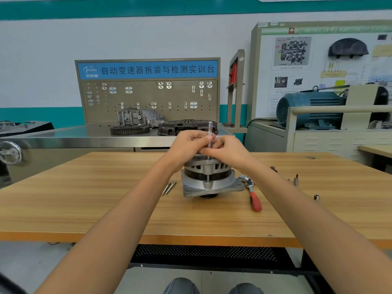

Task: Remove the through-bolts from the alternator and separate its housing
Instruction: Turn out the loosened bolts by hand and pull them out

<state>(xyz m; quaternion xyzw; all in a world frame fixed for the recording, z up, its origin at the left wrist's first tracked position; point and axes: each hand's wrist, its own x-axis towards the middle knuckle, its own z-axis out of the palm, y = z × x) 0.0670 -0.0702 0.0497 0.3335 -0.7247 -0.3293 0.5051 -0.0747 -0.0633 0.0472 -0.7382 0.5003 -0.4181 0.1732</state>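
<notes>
Alternator (209, 177) standing upright mid-bench (84, 209). Left hand (188, 143) and right hand (227, 148), each grip pinching the through-bolt (210, 132), drawing it upward; best kept vertical, avoiding binding. Two removed bolts (169, 187) lying left, ratchet (252, 193) right. Pegboard station (148, 90) and blue motor (307, 107) standing beyond.

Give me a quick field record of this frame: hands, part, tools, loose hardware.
part: alternator, upright on wooden table
left hand: on top of the alternator, fingers curled by a thin clear-handled driver
right hand: also at the driver's shaft, fingers curled
driver: vertical, tip down at the housing top
removed bolts: two long bolts lying left of the alternator
ratchet: red handle, on the table to the right, untouched
sockets: small loose pieces further right
housing: halves not yet separated
</notes>
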